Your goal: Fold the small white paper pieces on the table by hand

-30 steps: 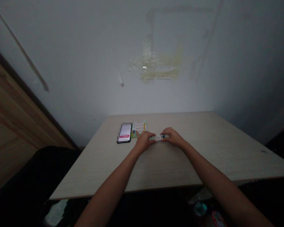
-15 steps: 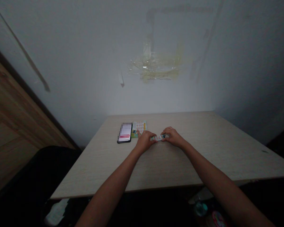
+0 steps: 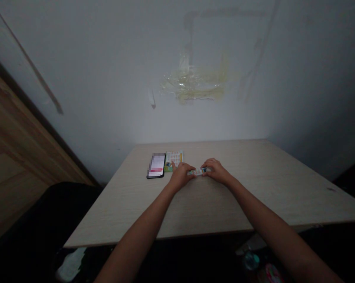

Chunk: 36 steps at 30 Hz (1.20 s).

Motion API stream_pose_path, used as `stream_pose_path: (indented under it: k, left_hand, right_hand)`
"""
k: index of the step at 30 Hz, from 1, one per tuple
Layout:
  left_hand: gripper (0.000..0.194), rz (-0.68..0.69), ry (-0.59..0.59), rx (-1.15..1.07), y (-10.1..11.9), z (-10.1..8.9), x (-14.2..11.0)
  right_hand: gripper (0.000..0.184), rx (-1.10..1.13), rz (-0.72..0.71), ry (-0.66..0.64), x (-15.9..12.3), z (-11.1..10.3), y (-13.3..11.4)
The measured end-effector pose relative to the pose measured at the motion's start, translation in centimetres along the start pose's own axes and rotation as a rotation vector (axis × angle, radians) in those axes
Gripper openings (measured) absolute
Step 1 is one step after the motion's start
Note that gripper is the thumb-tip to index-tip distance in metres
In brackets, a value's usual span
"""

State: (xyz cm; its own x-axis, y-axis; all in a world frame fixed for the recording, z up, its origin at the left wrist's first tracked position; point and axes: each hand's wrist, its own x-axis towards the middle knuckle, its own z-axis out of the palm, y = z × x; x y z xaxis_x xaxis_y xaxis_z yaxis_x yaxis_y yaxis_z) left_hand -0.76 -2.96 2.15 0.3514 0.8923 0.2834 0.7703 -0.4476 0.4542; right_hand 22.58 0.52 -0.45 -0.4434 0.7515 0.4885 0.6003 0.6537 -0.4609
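Note:
A narrow printed strip [image 3: 197, 171], white with coloured patches, lies between my two hands low over the middle of the table. It could be a folded leaflet or a small packet; I cannot tell which. My left hand [image 3: 180, 175] pinches its left end, with one finger sticking out toward the back. At its right end, my right hand [image 3: 215, 171] closes with thumb and fingers. Just behind my left hand lies a printed card [image 3: 176, 156] in white, green and yellow, partly covered by that hand. A phone [image 3: 156, 166] with a lit, partly blurred screen rests beside the card.
The pale wooden table [image 3: 254, 188] backs onto a grey wall [image 3: 106, 78] with clear tape [image 3: 195, 84] stuck on it. Wooden boards [image 3: 18, 125] lean at the left. Below the front edge, a bottle [image 3: 250, 260] and white crumpled stuff [image 3: 71, 264] show dimly.
Almost nothing differs. Both hands keep hold of the strip's ends, and the strip has tilted or shifted very slightly. The phone and card lie as before.

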Motion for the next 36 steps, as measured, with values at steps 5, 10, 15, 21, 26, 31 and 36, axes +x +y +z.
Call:
stream_pose_path:
  k: [5, 10, 15, 21, 26, 31, 36]
  left_hand:
    - [0.032, -0.008, 0.027, -0.009, -0.1, 0.0, 0.0]
    - [0.023, 0.032, 0.052, -0.033, -0.2, -0.2, 0.0]
    - [0.011, 0.025, 0.061, -0.074, 0.1, -0.2, 0.1]
    - [0.012, 0.012, 0.052, -0.032, 0.7, -0.1, 0.2]
    - [0.014, 0.04, 0.064, 0.007, 0.7, 0.1, 0.4]
    - [0.014, 0.042, 0.073, 0.017, 0.6, 0.1, 0.5]
    - [0.016, 0.019, 0.108, 0.019, 0.6, 0.2, 0.3]
  right_hand:
    - [0.032, 0.048, -0.029, 0.049, 0.0, -0.1, -0.2]
    - [0.022, 0.079, -0.079, 0.047, 0.1, -0.4, -0.6]
    - [0.016, 0.108, -0.078, 0.039, 0.1, -0.3, -1.1]
    - [0.004, 0.083, -0.053, -0.003, 0.3, 0.1, -1.1]
    - [0.007, 0.03, -0.076, 0.0, 0.5, 0.5, -0.9]
    - [0.008, -0.022, -0.076, 0.006, 0.5, 0.6, -0.8]
    - [0.004, -0.025, -0.083, 0.049, 0.4, 0.5, -0.9]
